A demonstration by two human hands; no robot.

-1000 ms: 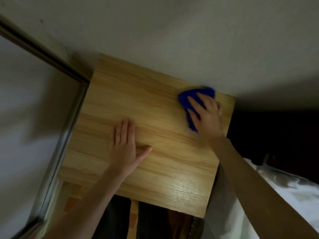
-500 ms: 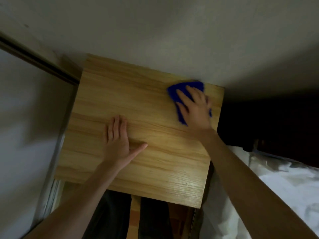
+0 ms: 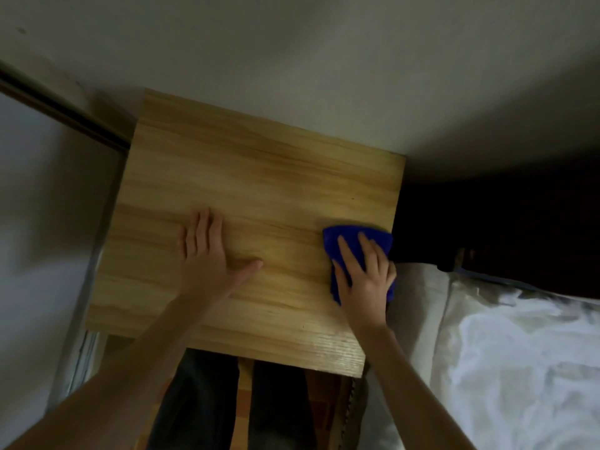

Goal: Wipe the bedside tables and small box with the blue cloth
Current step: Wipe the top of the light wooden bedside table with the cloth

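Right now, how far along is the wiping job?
Done: cannot tell; the wooden table shows no wipe marks. In hand: the right hand presses the blue cloth flat near the table's right edge, while the left hand rests flat mid-top. Left: no second table or small box is in view.

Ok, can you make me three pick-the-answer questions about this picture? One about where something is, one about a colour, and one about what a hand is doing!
1. Where is the cloth on the bedside table?
A. far left corner
B. right edge
C. middle

2. What colour is the cloth?
A. blue
B. yellow
C. red

3. What is the left hand doing?
A. holding a cup
B. making a fist
C. lying flat on the wood

Answers: 1 B, it lies by the edge nearest the white bedding. 2 A, blue shows around the right hand. 3 C, its fingers are spread on the tabletop.
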